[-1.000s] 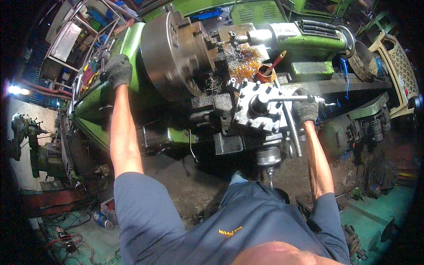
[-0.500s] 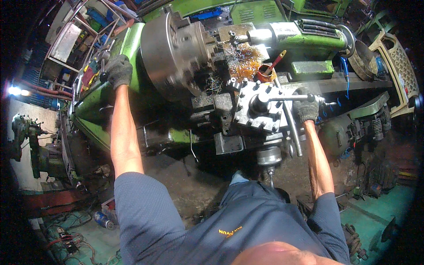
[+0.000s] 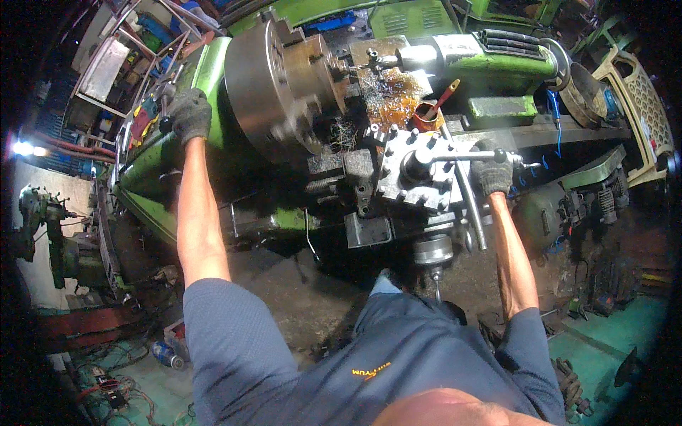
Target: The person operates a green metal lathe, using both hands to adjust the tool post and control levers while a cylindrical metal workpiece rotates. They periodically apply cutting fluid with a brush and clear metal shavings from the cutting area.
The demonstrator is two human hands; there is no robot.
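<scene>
Machine workshop: green lathe (image 3: pixel 298 106), swarf.

steel tool-post lever (image 3: pixel 465 157), level, gripped

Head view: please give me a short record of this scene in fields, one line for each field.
place: workshop, a green lathe in front of the person
left hand: gloved, grip closed on a lever at the headstock end
right hand: gloved, grip closed on the long handle of the tool post
chuck: large, grey metal, between the two hands
chips: orange-brown curls behind the tool post
red cup: stands beside the chips, a red-handled tool in it
floor: green, at lower right
</scene>
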